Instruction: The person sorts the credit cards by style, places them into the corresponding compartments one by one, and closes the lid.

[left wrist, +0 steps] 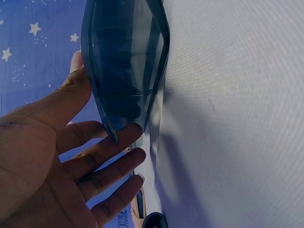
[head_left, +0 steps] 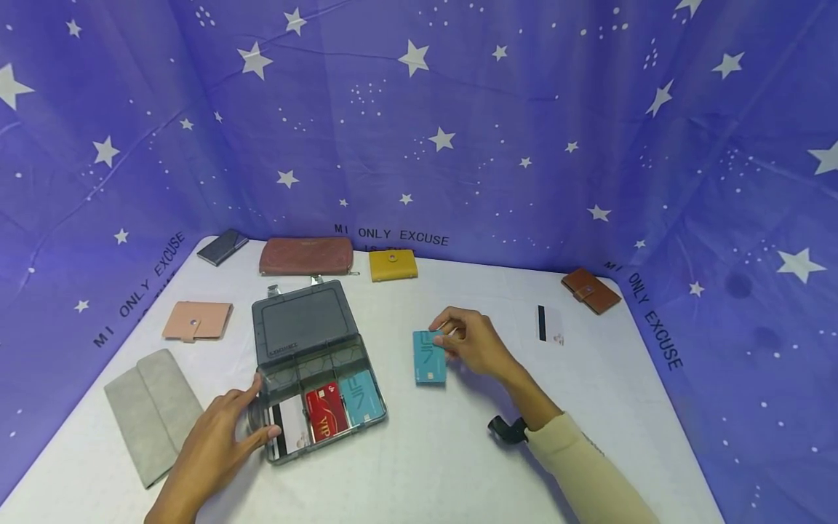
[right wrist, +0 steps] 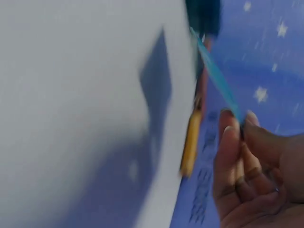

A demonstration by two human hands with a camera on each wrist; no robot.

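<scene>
My right hand (head_left: 474, 342) pinches a teal VIP card (head_left: 428, 367) between thumb and fingers, held above the table right of the box. In the right wrist view the teal card (right wrist: 218, 80) appears nearly edge-on. A grey translucent compartment box (head_left: 308, 460) lies with its lid (head_left: 304, 320) folded back. Its front compartments hold a white card with a black stripe (head_left: 294, 422), a red VIP card (head_left: 326, 411) and another teal card (head_left: 360, 397). My left hand (head_left: 219, 440) holds the box's left side, thumb on the front rim, index finger near the rear corner.
Another striped white card (head_left: 551, 325) lies at right, near a brown wallet (head_left: 591, 291). Along the back are a yellow card holder (head_left: 393, 266), a reddish-brown long wallet (head_left: 306, 256) and a dark card holder (head_left: 222, 247). A pink wallet (head_left: 196, 321) and grey wallet (head_left: 153, 415) lie left.
</scene>
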